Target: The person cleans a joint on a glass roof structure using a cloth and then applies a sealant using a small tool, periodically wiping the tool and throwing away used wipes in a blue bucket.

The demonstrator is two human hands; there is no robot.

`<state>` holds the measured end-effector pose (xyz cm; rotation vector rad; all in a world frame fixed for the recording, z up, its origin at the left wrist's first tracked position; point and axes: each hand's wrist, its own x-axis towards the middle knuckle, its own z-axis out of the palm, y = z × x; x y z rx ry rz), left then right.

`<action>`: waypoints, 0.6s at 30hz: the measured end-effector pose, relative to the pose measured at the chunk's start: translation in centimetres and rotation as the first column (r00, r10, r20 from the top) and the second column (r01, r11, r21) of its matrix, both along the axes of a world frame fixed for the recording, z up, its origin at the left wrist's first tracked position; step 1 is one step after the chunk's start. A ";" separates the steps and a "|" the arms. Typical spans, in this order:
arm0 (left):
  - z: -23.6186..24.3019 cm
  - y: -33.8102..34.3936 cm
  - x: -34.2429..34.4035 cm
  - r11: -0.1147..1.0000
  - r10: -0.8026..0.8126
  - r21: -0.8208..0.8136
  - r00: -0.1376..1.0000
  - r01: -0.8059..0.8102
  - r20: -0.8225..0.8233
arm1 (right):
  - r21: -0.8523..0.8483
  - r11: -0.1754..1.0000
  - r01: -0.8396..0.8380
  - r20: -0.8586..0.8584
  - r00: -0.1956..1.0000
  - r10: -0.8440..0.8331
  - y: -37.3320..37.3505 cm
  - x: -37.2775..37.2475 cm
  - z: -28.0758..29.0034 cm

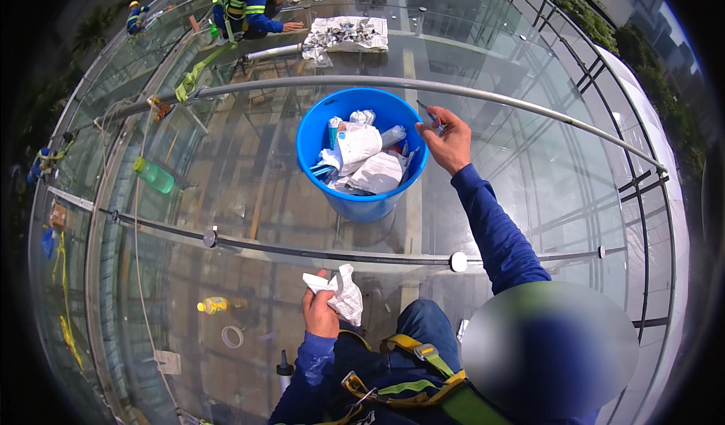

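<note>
My left hand [322, 315] is closed on a crumpled sheet of printed paper [347, 298], low in front of my knees. My right hand [447, 137] reaches out beside the right rim of a blue bucket [362, 209], its fingers pinched on a slim, dark-tipped tool [425, 109]; its exact kind is too small to tell. Inside the bucket lie crumpled papers [361, 147] and several tubes, one a pale cylinder [393, 136]. The paper in my left hand is apart from the bucket.
A metal pipe [302, 82] crosses behind the bucket over the glass panels. A green bottle [153, 175], a yellow-labelled bottle [213, 305] and a tape roll [232, 337] lie left. A harnessed co-worker [248, 6] crouches by littered paper [347, 34]. Railing [559, 32] lines the right.
</note>
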<state>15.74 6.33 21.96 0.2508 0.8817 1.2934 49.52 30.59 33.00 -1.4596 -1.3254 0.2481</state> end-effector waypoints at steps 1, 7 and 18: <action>0.5 -0.3 0.1 1.000 -0.003 0.002 1.000 0.003 0.004 | -0.075 0.996 -0.051 -0.105 0.994 0.043 -3.9 0.3 -2.3; 3.8 -4.5 2.5 0.978 0.124 0.174 0.992 -0.120 -0.014 | -0.308 0.879 -0.363 -0.573 0.808 0.133 -27.1 -7.4 -3.4; 7.2 -18.0 1.2 0.956 -0.021 0.290 0.998 0.037 -0.058 | -0.206 0.847 -0.490 -0.574 0.762 0.301 -39.2 -13.2 -0.1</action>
